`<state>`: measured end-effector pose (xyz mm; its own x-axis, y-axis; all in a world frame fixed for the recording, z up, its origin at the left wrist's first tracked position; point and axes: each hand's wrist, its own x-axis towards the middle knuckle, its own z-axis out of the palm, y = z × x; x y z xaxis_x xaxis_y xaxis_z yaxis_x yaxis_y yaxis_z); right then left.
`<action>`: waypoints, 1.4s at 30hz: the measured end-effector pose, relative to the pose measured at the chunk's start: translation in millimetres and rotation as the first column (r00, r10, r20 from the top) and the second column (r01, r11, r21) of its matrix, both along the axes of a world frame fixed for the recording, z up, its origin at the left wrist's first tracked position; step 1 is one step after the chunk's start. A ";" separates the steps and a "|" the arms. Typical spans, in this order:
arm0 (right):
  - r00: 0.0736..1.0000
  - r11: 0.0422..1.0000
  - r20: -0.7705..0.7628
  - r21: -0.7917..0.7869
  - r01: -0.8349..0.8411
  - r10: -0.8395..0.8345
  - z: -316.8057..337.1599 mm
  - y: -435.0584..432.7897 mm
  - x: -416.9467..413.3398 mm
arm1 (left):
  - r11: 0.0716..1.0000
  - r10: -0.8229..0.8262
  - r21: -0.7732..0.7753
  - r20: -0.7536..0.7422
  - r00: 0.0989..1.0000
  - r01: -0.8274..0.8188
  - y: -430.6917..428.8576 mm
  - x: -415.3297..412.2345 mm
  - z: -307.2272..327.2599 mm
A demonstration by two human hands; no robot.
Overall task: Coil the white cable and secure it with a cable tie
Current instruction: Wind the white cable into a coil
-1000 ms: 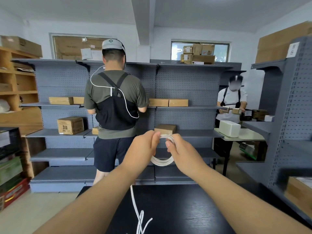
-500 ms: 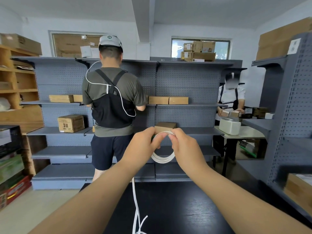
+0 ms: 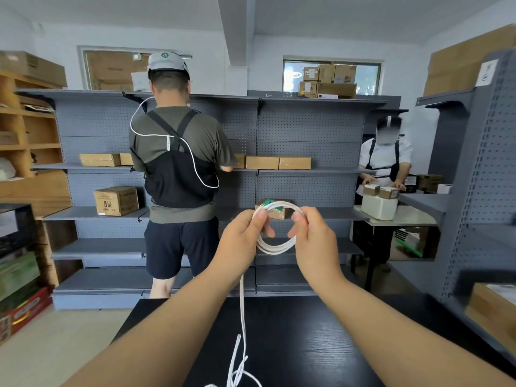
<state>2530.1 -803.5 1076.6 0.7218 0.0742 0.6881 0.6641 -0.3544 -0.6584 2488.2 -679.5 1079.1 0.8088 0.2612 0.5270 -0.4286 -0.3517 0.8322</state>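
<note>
White thin cable (image 3: 275, 246) forms an upright ring, opening toward the viewer; left hand (image 3: 240, 241) and right hand (image 3: 315, 241) pinch its two sides, the tail hangs straight down

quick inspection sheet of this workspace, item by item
surface: black table, the cable's end lying on its near part
job's things: white cable partly coiled, held in the air; green piece at the coil's top, cannot tell if it is the tie
clutter: cardboard boxes on the shelves
grippers: left hand pinches the coil's left side; right hand pinches its right side
cables: loose tail hangs from the coil to the table; white lead on another person's back
surroundings: grey pegboard shelving; person ahead, back turned; person at right handling boxes
</note>
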 end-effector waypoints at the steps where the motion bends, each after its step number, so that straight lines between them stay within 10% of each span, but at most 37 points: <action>1: 1.000 1.000 -0.018 0.011 -0.007 0.007 -1.3 0.9 -0.5 | 1.000 -0.004 -0.030 -0.002 1.000 0.004 -1.7 0.1 1.0; 18: 0.999 0.976 0.034 -0.214 -0.023 0.031 -4.4 -11.4 13.4 | 0.873 -0.409 -0.394 -0.270 0.872 0.288 18.3 4.1 16.6; 26: 0.998 0.957 0.067 -0.289 0.004 0.016 0.0 -8.9 15.9 | 0.888 -0.290 -0.432 -0.268 0.919 0.155 9.8 11.0 10.6; 33: 0.998 0.976 0.052 -0.215 0.040 -0.030 -3.3 -2.1 14.0 | 0.968 0.209 0.136 0.028 0.977 -0.211 -8.0 7.5 -3.4; 42: 0.997 0.934 -0.052 -0.350 -0.068 0.053 -2.6 -9.6 23.2 | 0.697 0.257 0.678 0.071 0.964 -0.235 12.3 21.2 -8.2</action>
